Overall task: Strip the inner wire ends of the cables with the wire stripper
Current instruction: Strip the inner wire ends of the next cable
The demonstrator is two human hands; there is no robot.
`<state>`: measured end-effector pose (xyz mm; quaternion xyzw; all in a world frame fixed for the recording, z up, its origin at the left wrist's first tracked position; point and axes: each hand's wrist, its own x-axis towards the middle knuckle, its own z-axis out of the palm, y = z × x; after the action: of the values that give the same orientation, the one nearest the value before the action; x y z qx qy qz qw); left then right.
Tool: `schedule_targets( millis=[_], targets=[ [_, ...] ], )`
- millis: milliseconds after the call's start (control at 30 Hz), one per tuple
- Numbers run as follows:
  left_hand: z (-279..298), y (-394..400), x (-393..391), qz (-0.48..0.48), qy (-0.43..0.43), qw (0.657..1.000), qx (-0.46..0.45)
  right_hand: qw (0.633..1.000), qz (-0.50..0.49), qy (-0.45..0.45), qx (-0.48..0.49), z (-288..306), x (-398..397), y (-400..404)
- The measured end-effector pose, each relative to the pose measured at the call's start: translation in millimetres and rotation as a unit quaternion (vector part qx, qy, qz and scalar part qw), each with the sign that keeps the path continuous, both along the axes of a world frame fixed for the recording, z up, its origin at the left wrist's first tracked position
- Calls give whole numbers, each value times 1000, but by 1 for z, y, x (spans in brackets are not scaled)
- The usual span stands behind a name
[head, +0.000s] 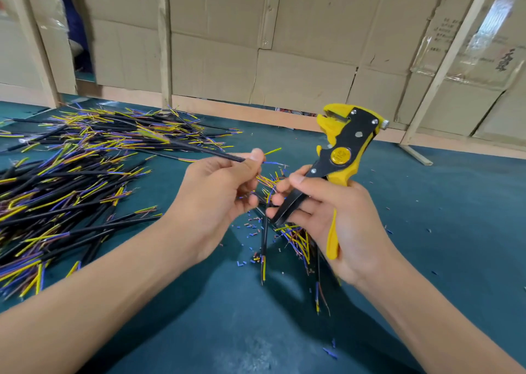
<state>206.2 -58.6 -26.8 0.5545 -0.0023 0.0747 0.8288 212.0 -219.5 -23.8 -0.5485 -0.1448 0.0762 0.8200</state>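
My left hand (225, 188) pinches a black cable (199, 149) near its end, and the cable runs away to the upper left. A yellow inner wire (272, 151) and a blue inner wire (272, 163) stick out past my fingertips toward the right. My right hand (333, 217) grips the yellow and black wire stripper (345, 146) by its handles, jaws pointing up. The jaws are above and to the right of the wire ends, not touching them.
A big heap of black cables (71, 174) with yellow, blue and brown ends covers the green table (441, 217) on the left. A smaller bunch of cables (293, 240) and several cut insulation bits (250, 228) lie beneath my hands. Cardboard panels (284, 46) wall off the table's far edge.
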Motion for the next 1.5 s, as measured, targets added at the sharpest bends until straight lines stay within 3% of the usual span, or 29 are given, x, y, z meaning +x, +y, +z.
schedule_targets(
  millis=[67,167,367,433,467,500,567,600,633,700,767,900,967,1100,1200,1267,1367,1500],
  targets=[
    [4,9,4,10,36,991,125,998,-56,36,-6,0,6,-5],
    [13,21,13,-65,126,938,316,993,-84,84,-11,4,12,-13],
    [37,14,45,-154,193,861,445,993,7,89,-75,10,5,-15],
    [46,24,50,-137,199,830,502,995,22,65,-70,11,3,-14],
    [51,35,47,-108,192,791,571,996,18,52,-73,10,3,-14],
    [56,50,44,-83,173,725,661,996,1,39,-83,9,4,-13],
    [60,84,30,-99,159,562,805,990,-67,12,-121,5,3,-9],
    [59,97,22,-138,191,513,825,983,-113,-5,-144,1,3,-7],
    [57,106,15,-174,236,493,819,972,-159,-26,-170,-2,3,-6],
    [48,113,4,-205,270,478,810,937,-245,-86,-234,-7,5,-6],
    [40,108,3,-184,227,466,835,896,-301,-161,-285,-9,7,-10],
    [39,93,7,-160,156,439,870,860,-345,-233,-296,-12,10,-14],
    [48,91,8,-120,105,452,878,849,-362,-247,-294,-14,10,-13],
    [63,89,13,7,13,524,852,835,-371,-264,-309,-14,10,-14],
    [35,85,14,182,-127,564,795,842,-350,-276,-304,-15,6,-9],
    [14,76,5,246,-215,596,734,848,-330,-284,-303,-15,3,-5],
    [-2,65,-9,206,-341,570,719,887,-280,-266,-252,-13,-5,1],
    [-3,45,-19,124,-393,600,686,939,-180,-239,-170,-6,-7,0]
  ],
)
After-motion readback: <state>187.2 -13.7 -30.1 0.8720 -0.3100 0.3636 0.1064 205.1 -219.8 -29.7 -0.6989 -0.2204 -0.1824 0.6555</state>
